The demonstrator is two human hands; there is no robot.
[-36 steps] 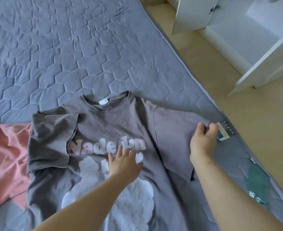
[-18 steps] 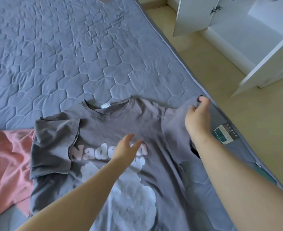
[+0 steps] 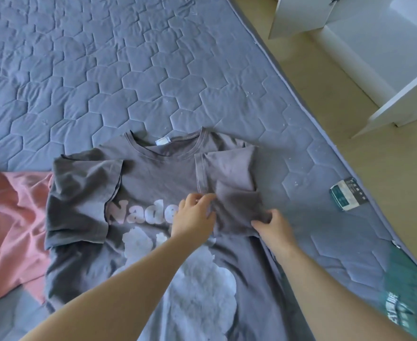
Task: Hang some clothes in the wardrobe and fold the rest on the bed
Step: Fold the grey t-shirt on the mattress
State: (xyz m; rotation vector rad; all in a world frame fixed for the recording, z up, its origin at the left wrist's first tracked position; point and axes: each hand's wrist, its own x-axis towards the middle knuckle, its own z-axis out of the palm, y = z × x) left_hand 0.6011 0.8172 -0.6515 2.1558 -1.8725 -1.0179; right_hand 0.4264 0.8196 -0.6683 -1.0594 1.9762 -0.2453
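A grey T-shirt point(image 3: 158, 173) with pale lettering and a white print lies face up on the quilted blue-grey bed point(image 3: 128, 70). Its left sleeve is folded in over the chest. The right sleeve point(image 3: 232, 173) is also folded inward across the front. My left hand point(image 3: 194, 216) pinches the hem of that sleeve near the lettering. My right hand point(image 3: 272, 225) holds the sleeve's lower outer corner, with its fingertips tucked into the fabric.
A pink garment point(image 3: 10, 217) lies spread on the bed to the left of the shirt. A label point(image 3: 348, 196) sits at the bed's right edge. Beyond the wooden floor point(image 3: 325, 82) stands the white wardrobe point(image 3: 386, 57) with its doors open.
My right hand lifted the right sleeve from the bed's edge and carried it inward over the chest. My left hand moved right to meet it at the hem.
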